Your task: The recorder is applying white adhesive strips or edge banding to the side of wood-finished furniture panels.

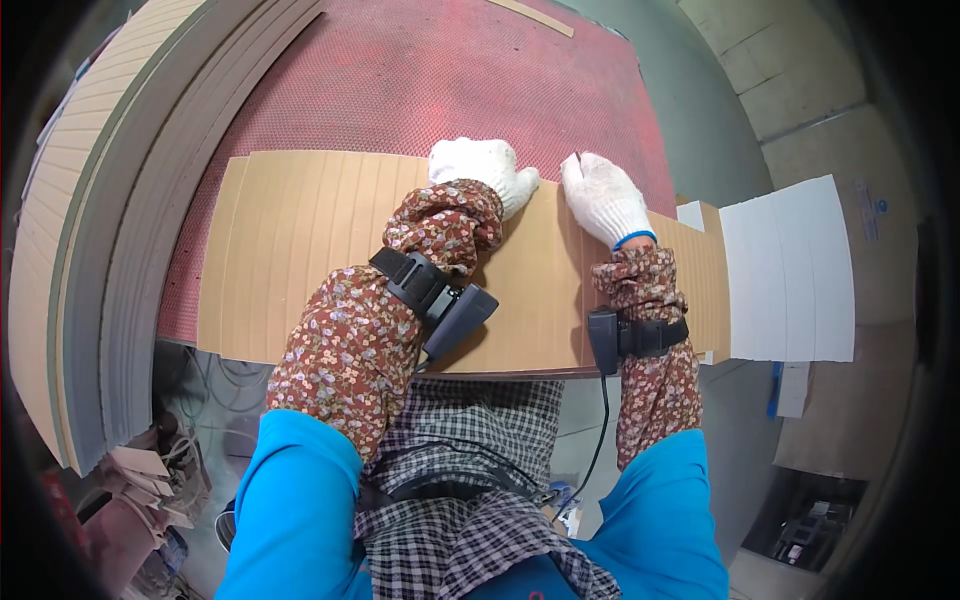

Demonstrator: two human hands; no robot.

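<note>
A long brown cardboard sheet [340,260] with creased lines across it lies in front of me, at the near side of a red mesh-covered table [420,85]. At its far edge is my left hand [478,168] in a white knit glove, the fingers curled over that edge and the thumb toward the right. My right hand [607,195], gloved the same way, is a little further right above the same edge. Its fingers are drawn together, with a thin dark gap or sliver at the tips; whatever they hold is too small to make out.
Tall stacked boards [110,230] line the table's left side. White sheets [790,270] stick out past the cardboard at right. A narrow tan strip [533,16] lies at the table's far edge. A black cable [598,440] hangs from the device on my right wrist.
</note>
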